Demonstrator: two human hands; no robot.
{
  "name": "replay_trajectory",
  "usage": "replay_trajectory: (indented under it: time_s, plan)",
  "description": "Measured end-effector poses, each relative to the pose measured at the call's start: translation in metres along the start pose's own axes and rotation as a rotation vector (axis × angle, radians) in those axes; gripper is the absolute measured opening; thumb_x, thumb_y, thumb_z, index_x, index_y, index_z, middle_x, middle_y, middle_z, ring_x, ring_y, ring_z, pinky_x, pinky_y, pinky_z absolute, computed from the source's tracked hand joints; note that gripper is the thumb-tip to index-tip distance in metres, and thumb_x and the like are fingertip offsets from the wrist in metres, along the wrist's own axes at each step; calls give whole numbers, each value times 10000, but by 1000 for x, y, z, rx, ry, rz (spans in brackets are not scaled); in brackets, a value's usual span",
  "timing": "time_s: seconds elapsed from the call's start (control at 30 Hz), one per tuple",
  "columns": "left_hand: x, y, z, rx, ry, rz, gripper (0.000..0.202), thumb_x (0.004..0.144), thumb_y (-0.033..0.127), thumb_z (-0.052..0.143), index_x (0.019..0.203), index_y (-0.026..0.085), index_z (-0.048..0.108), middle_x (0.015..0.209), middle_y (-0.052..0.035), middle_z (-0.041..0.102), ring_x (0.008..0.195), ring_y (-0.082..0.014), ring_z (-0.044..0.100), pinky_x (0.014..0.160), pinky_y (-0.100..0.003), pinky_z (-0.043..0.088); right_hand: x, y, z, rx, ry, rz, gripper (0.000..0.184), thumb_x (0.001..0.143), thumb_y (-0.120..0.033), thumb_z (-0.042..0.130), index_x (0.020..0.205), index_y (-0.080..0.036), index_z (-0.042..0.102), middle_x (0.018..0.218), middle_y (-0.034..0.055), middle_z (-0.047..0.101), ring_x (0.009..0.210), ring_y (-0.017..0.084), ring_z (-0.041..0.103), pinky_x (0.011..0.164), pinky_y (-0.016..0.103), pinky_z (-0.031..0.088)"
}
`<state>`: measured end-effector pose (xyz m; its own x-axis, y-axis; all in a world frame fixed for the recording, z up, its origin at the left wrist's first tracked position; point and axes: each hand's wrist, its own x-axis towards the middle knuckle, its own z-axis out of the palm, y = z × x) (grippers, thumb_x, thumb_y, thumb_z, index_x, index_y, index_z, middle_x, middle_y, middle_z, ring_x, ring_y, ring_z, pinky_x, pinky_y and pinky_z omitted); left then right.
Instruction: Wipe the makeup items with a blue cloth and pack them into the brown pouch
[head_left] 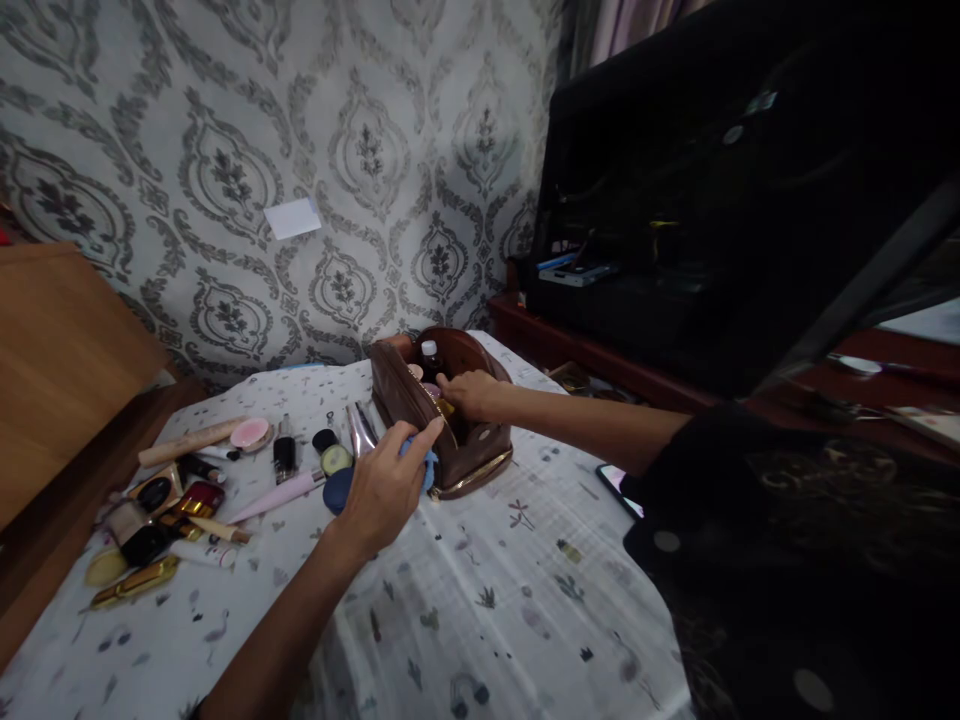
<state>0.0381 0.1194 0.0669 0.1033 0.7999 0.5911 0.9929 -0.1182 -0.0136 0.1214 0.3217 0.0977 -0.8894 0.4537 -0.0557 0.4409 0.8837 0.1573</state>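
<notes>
A brown makeup bag [476,465] with a gold zipper stands unzipped on the cloth-covered table. My left hand [382,490] grips the near left edge of its opening, index finger along the zipper. Beside those fingers is a blue object [429,468], mostly covered by the hand. Inside the bag's mouth is my right hand [472,395], its fingers curled downward and partly hidden; what they hold cannot be made out. A small dark bottle with a white cap [430,350] sits at the back of the bag. A dark blue round item [337,490] lies left of my left hand.
Many cosmetics spread over the left of the table, among them a pink compact [251,433], a lilac tapered item [277,497] and a gold tube [135,582]. A phone [621,488] lies at the right edge. A wooden panel [71,350] borders the left; a black screen [675,200] stands right.
</notes>
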Motion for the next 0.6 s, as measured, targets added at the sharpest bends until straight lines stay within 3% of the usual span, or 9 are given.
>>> replay_trajectory:
  time_s: [0.23, 0.37, 0.5, 0.6]
  plan:
    - [-1, 0, 3, -22, 21, -7, 484, 955, 135, 379, 1426, 214, 462, 1014, -64, 573, 878, -157, 594, 748, -256, 525, -7, -6, -21, 32, 87, 115, 461, 917, -109, 487, 1373, -122, 418, 1253, 243, 587, 1114, 308, 657, 861, 365, 511]
    - [-2, -1, 4, -32, 41, 4, 484, 953, 128, 381, 1424, 205, 462, 1011, -67, 575, 890, -162, 594, 763, -260, 521, -5, -8, -30, 56, 157, 163, 516, 896, -117, 538, 1387, -122, 381, 1298, 228, 528, 1119, 321, 648, 856, 369, 520]
    - [-2, 0, 3, -12, 46, 6, 470, 946, 118, 385, 1400, 192, 482, 1006, -66, 580, 875, -162, 597, 725, -256, 515, 2, -5, -34, 92, 199, 217, 504, 872, -157, 603, 1339, -131, 417, 1302, 213, 512, 1112, 319, 651, 848, 348, 525]
    - [-2, 1, 2, -4, 43, 2, 459, 948, 115, 383, 1389, 184, 489, 1006, -68, 584, 861, -161, 600, 718, -262, 515, 7, -2, -38, 122, 213, 246, 426, 893, -109, 545, 1306, -121, 443, 1285, 225, 532, 1115, 300, 651, 858, 332, 517]
